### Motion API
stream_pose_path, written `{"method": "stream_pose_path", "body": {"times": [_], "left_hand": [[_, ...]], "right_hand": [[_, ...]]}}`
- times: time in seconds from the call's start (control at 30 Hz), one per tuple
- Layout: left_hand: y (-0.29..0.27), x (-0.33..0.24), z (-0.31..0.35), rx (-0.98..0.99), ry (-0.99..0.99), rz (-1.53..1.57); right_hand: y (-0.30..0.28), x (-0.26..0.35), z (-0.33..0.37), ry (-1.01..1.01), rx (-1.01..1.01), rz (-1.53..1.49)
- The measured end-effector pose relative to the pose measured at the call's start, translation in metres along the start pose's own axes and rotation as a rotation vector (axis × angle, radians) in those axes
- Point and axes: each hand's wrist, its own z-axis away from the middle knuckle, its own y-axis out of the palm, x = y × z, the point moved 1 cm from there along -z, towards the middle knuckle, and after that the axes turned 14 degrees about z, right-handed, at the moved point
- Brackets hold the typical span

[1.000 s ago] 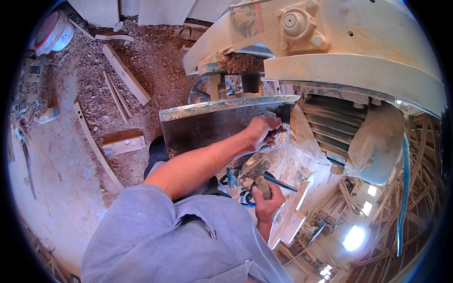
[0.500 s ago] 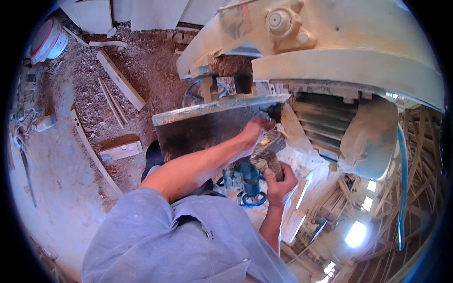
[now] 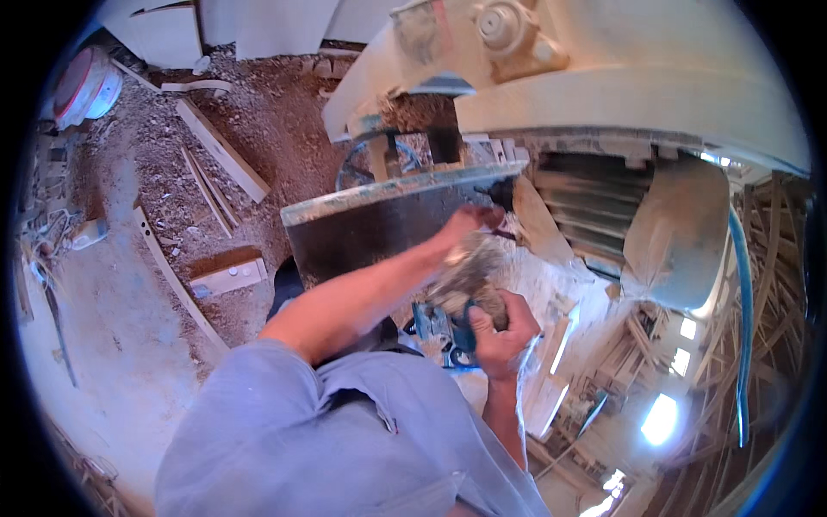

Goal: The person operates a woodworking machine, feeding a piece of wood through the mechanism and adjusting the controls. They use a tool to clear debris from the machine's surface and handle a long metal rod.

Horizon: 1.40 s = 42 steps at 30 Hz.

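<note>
My right hand [image 3: 510, 334] is closed round the lower end of a rough, brown-grey piece [image 3: 469, 271], its thumb on the near side; blur hides exactly what this piece is. Just above it, my left hand [image 3: 472, 226] has its fingers curled by the edge of a dark metal plate [image 3: 345, 241]. A short dark bit shows at those fingertips, too smeared to name. The plate, tilted and dusty along its pale upper edge [image 3: 405, 194], belongs to a big cream machine [image 3: 620, 95]. Below the rough piece, blue machine parts [image 3: 444, 327] show in part.
Beside my hands hangs a dusty guard flap [image 3: 676, 233] next to dark slats [image 3: 590, 207]. Wood strips [image 3: 220, 146] and a curved piece [image 3: 172, 276] lie on the sawdust-covered floor at left. A blue hose [image 3: 739, 327] hangs at right, before stacked curved wood [image 3: 771, 276].
The rough piece has tilted and shifted left and is more blurred. My left hand has risen slightly toward the plate; my right hand has moved a little down.
</note>
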Motion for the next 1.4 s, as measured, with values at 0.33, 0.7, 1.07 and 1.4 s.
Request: {"method": "stream_pose_path", "body": {"times": [0.33,0.7,1.07,1.4], "left_hand": [[0.006,0.01,0.007,-0.012,0.185,0.171],[0.021,0.05,-0.036,-0.082,0.486,0.071],[0.01,0.067,-0.077,0.01,0.292,-0.214],[0.003,0.039,-0.005,0.147,0.137,-0.166]], "right_hand": [[0.003,-0.036,0.008,0.224,0.032,0.045],[0.007,-0.053,0.075,0.44,0.007,-0.14],[0.01,-0.059,0.09,0.466,0.023,-0.204],[0.007,-0.051,0.093,0.48,0.014,-0.241]]}}
